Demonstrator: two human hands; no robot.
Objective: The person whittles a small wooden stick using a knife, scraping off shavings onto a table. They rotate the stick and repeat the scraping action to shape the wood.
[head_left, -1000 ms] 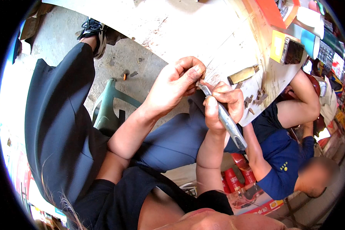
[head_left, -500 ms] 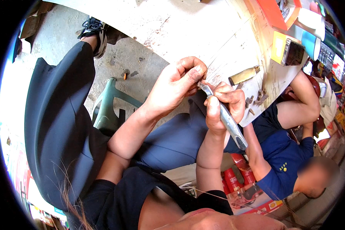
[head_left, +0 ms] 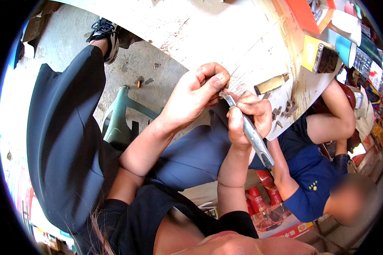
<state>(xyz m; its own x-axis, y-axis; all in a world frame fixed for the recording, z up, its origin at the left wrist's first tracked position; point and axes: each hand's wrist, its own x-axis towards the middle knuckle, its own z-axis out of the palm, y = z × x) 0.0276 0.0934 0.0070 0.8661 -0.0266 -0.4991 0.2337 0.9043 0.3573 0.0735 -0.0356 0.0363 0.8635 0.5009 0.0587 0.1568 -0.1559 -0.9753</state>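
Note:
My right hand (head_left: 251,114) is closed around a grey metal utility knife (head_left: 255,138). The handle slants down to the right across my palm, and the blade end points up and left toward my other hand. My left hand (head_left: 200,87) is pinched, thumb against curled fingers, right beside the blade tip. Whatever sits in that pinch is mostly covered by the fingers and too small to name. Both hands are held in front of the near edge of the white worktable (head_left: 225,38), above my lap.
On the table lie a yellowish block (head_left: 271,84) and several small dark scraps (head_left: 290,108). Farther right are a phone (head_left: 326,59) and an orange-red box (head_left: 303,15). A green plastic stool (head_left: 119,117) stands at left. Another person in a blue shirt (head_left: 312,178) sits close on my right.
My hands and the knife stay in almost the same place. The other person's arm and upper body have shifted slightly to the left.

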